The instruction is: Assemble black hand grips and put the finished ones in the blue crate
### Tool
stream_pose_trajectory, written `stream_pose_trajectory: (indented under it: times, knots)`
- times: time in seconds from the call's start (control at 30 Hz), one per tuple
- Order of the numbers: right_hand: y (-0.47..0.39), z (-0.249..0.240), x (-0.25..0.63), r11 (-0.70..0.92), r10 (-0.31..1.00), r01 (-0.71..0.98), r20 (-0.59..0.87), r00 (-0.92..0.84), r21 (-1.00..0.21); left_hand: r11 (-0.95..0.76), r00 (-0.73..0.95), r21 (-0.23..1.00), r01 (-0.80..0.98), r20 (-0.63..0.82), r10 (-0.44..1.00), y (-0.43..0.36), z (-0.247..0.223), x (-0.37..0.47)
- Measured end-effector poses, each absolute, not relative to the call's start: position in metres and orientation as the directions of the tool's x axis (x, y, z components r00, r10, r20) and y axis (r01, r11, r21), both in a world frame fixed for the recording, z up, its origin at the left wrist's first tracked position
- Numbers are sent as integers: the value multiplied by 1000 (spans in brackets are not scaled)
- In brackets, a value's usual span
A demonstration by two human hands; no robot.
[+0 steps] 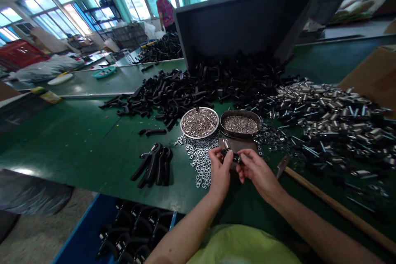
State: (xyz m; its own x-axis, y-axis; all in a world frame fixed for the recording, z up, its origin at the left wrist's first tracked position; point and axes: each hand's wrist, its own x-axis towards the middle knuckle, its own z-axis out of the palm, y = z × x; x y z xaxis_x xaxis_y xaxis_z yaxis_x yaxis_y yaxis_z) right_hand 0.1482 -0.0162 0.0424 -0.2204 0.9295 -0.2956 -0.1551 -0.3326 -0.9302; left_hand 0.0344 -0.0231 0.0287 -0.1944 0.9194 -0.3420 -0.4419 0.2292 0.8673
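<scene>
A: Where was the part (235, 158)?

B: It was on the near side of the dish (199, 137), a little to its right, above the metal plate (247, 144). It was small and black, with what looked like a silver coil (227, 144) sticking up at its left end.

A: And the hands?

B: The left hand (220, 169) pinched the part between thumb and fingers, close to the coil. The right hand (256, 170) had its thumb and fingertips closed at the other end; its lower fingers curled loosely.

A: How would it have handled?

B: Light and stiff, I judged, its black body fairly tough. The coil probably had some give, and smooth metal could have slipped. The black body seemed the better place to hold, one end in each hand, fingers off the coil.

A: What lay about?

B: Loose nuts (202, 172) spread just before the dish, and a tin (240, 135) of tiny pieces sat beside it, to the right. Black handles (159, 167) lay to its near left; a hammer (324, 199) lay to its near right.
</scene>
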Motion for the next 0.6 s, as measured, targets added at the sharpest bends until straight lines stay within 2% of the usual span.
stream_pose_trajectory:
  times: [0.07, 0.1, 0.13, 0.2, 0.27, 0.33, 0.43, 0.5, 0.6]
  knots:
    - [-15, 35, 143, -429, 899, -286, -376, -225, -857, 113, -318, 962, -248, -191, 929, -25, 27, 34]
    - [-14, 31, 143, -457, 886, -286, -402, -230, -842, 76, -341, 987, -143, -122, 932, -26, 26, 32]
    - [-11, 27, 144, -479, 871, -240, -424, -246, -844, 86, -326, 993, -77, -107, 939, -26, 24, 30]
    - [-1, 21, 149, -460, 846, -12, -434, -311, -888, 113, -282, 993, -22, -114, 953, -26, 18, 24]
    - [17, 20, 156, -253, 866, 278, -345, -362, -927, 99, -249, 995, 7, -94, 964, -24, 12, 17]
    - [41, 24, 156, 65, 916, 481, -139, -376, -874, 55, -201, 990, 127, -29, 979, -22, 7, 11]
    - [77, 37, 135, 449, 881, 662, 173, -440, -600, -39, -56, 886, 463, 73, 996, -20, 6, 9]
    - [98, 42, 111, 571, 819, 701, 237, -523, -426, -119, 49, 761, 638, 114, 992, -19, 7, 11]
    - [122, 40, 74, 632, 774, 696, 219, -595, -341, -171, 123, 616, 769, 120, 985, -19, 7, 16]
